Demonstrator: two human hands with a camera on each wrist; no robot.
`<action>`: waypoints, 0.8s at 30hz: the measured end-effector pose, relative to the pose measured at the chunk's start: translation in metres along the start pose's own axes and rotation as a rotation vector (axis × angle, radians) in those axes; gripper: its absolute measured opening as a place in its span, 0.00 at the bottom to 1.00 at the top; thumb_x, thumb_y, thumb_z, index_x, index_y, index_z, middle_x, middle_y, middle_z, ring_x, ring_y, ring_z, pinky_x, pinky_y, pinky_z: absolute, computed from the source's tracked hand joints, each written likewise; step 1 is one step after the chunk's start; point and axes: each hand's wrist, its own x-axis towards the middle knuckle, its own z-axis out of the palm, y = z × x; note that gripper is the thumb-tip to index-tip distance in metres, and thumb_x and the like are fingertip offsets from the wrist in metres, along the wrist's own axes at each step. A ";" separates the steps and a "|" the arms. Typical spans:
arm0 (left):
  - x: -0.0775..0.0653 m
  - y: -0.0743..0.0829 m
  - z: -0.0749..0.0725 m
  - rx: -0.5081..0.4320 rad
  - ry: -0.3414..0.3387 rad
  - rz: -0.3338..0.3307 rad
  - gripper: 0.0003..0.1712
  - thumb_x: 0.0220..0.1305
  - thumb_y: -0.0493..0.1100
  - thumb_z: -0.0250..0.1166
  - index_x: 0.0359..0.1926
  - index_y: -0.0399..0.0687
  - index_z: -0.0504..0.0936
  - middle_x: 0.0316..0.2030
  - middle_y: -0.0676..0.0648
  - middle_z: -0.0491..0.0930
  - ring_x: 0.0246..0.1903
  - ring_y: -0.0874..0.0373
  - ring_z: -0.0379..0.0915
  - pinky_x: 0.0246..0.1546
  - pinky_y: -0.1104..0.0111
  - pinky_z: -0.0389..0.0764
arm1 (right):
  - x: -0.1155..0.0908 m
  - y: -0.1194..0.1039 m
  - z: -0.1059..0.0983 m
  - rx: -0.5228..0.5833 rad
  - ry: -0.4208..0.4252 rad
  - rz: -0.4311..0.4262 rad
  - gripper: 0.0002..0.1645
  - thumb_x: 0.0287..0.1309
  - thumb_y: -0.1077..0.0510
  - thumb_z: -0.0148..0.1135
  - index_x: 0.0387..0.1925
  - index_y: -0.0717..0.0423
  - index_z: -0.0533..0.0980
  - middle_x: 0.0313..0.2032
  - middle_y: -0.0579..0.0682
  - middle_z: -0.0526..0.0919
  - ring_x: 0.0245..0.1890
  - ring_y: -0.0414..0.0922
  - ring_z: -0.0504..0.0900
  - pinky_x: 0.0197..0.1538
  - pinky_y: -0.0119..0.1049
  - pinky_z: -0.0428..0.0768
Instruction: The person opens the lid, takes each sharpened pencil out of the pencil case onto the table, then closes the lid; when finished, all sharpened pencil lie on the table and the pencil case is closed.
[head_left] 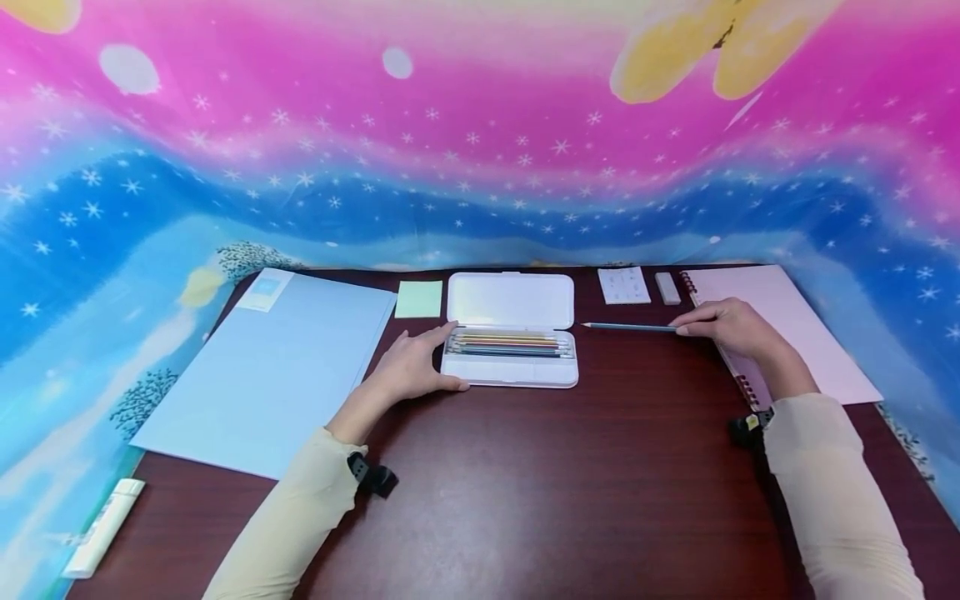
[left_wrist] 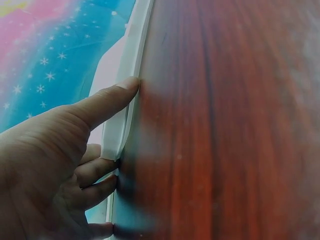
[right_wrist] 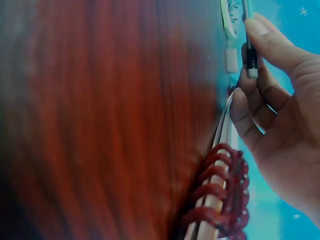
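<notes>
An open white pencil case (head_left: 510, 372) lies on the table with several pencils (head_left: 510, 343) in its tray and its lid (head_left: 510, 300) tipped back. My left hand (head_left: 411, 364) holds the case at its left end, thumb (left_wrist: 112, 102) on the front edge and index finger at the back corner. To the right, my right hand (head_left: 735, 332) pinches a pencil (head_left: 630, 327) near its eraser end, tip pointing left toward the case. In the right wrist view, the pencil's dark end band and white eraser (right_wrist: 252, 73) show below the thumb.
A blue folder (head_left: 285, 367) lies at left, with a green sticky pad (head_left: 419, 299) beside the case. Farther right are a printed paper (head_left: 624, 286), an eraser (head_left: 667, 288) and a pink spiral notebook (head_left: 795, 333) under the right hand. A white tube (head_left: 105, 529) lies front left.
</notes>
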 end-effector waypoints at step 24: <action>0.000 0.000 0.001 -0.008 -0.006 -0.024 0.63 0.49 0.69 0.76 0.80 0.55 0.57 0.74 0.44 0.67 0.73 0.46 0.64 0.79 0.45 0.48 | 0.016 0.001 0.006 -0.054 -0.042 -0.010 0.16 0.68 0.50 0.65 0.51 0.51 0.87 0.63 0.62 0.78 0.67 0.63 0.70 0.64 0.59 0.72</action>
